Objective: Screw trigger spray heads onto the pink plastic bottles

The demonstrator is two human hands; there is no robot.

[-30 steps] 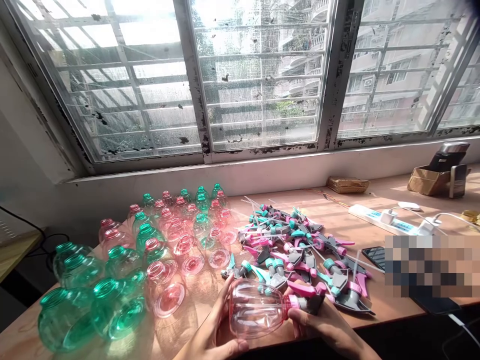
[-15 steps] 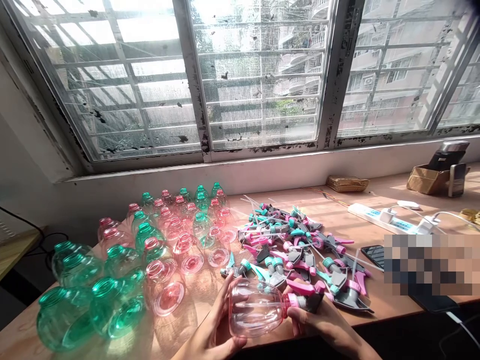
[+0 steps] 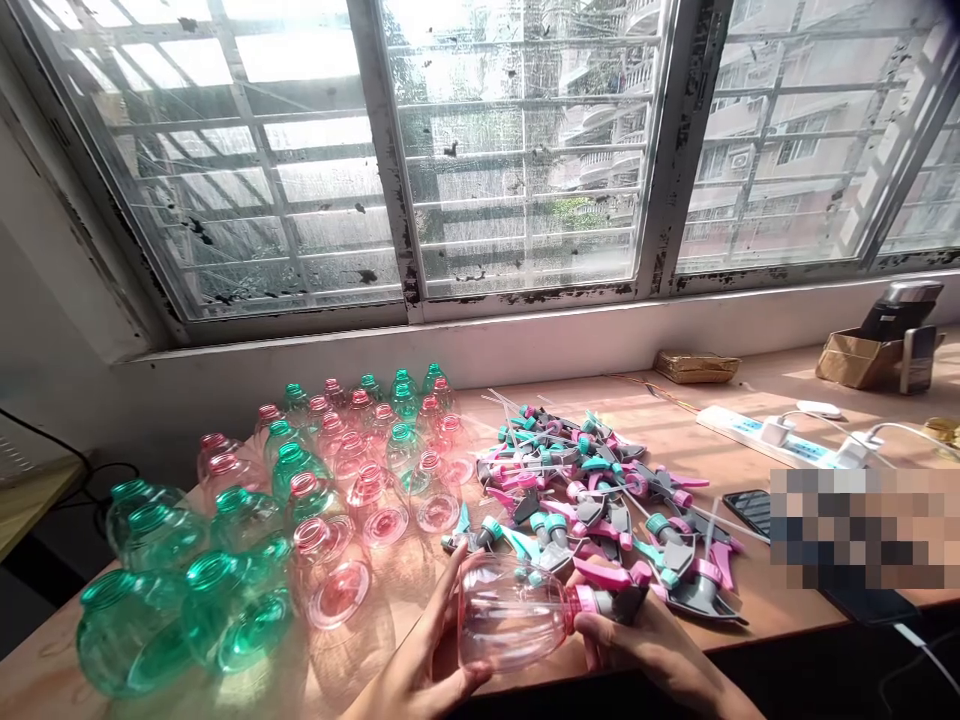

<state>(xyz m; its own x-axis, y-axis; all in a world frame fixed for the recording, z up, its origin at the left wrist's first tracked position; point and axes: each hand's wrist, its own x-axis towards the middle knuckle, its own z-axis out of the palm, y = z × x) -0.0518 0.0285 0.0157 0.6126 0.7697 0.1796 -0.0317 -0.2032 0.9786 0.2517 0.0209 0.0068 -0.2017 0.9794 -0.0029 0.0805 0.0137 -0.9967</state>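
A clear pink spray bottle (image 3: 510,615) lies on its side in the air at the table's front edge, base to the left. My left hand (image 3: 431,650) wraps round its base end, thumb below and fingers behind. At the neck, my right hand (image 3: 634,635) grips the pink and grey spray head (image 3: 611,592), which sits on the bottle's mouth; its dip tube shows inside. Just beyond my hands is a heap of loose spray heads (image 3: 592,480) in pink, teal and grey. Open pink bottles (image 3: 330,580) and green bottles (image 3: 127,640) stand upright to the left.
The wooden table (image 3: 750,400) runs along a barred window. On its right are a white power strip (image 3: 750,436) with plugs and cables, a phone (image 3: 746,510), a small brown package (image 3: 696,367) and a cardboard box (image 3: 855,360). A blurred patch covers the right edge.
Both hands keep their hold on the bottle and spray head, with hardly any movement. My left thumb has shifted slightly up on the bottle. The view has moved very slightly.
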